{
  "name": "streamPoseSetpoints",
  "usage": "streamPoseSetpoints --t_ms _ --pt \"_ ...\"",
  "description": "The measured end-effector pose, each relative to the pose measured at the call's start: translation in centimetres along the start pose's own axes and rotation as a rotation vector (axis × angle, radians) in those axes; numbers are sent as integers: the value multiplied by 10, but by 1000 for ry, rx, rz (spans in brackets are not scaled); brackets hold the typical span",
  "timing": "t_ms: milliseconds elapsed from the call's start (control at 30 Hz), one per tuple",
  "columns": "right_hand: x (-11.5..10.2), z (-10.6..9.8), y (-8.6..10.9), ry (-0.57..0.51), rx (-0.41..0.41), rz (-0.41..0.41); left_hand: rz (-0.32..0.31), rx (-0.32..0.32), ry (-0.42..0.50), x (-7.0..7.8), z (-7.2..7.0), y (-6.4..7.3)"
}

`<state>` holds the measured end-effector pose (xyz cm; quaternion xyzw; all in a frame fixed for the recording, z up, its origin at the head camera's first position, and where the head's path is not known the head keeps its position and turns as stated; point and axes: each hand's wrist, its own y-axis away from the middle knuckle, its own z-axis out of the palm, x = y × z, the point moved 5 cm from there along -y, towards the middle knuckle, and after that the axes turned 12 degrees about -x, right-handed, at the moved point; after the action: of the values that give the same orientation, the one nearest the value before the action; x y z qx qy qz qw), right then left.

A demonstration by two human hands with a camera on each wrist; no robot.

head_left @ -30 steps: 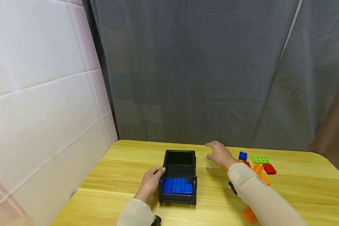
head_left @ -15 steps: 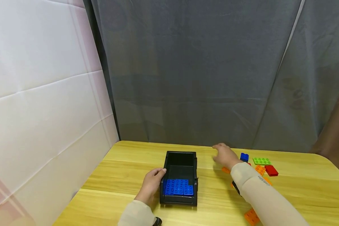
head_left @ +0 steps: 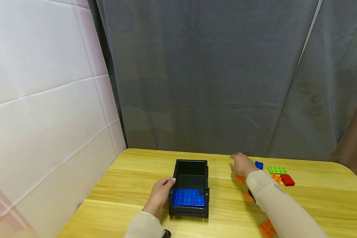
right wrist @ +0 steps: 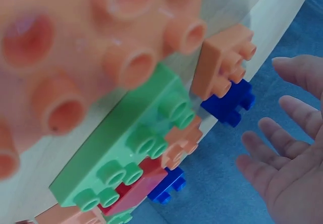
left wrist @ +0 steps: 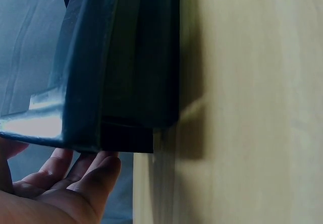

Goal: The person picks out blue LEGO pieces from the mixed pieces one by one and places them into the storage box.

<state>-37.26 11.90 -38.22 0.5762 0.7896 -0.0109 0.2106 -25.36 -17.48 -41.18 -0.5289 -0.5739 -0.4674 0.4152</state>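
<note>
My left hand (head_left: 160,191) grips the left side of a black bin (head_left: 188,211), thumb at the rim. In the left wrist view, its fingers (left wrist: 101,178) lie by the dark wall of the bin. Blue building bricks (head_left: 184,197) sit side by side at the bin's near end. My right hand (head_left: 242,164) is over the far right of the table, its fingers spread and holding nothing in the right wrist view. Nearest to it there are a blue brick (right wrist: 227,104) and an orange brick (right wrist: 219,60), both apart from the fingers.
Right of the right hand lie a green brick (head_left: 277,170), a red brick (head_left: 287,180) and an orange brick (head_left: 276,178). Another orange brick (head_left: 267,228) lies near the right forearm. A grey curtain (head_left: 202,82) hangs behind the table; a white cloth wall (head_left: 47,82) stands left.
My right hand has moved to the right and slightly down, toward the loose bricks. The left hand keeps its hold on the bin, and the bricks inside look the same.
</note>
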Motion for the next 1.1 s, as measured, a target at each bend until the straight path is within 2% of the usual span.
streamPoseSetpoints --t_ms 500,767,1100 --pt "12 7 -5 82 -33 31 -4 -11 -5 0 0 0" --pt "13 5 -5 75 -57 60 3 -15 -2 0 0 -1" --pt "13 4 -5 106 -65 52 -7 -15 -2 -1 1 -1"
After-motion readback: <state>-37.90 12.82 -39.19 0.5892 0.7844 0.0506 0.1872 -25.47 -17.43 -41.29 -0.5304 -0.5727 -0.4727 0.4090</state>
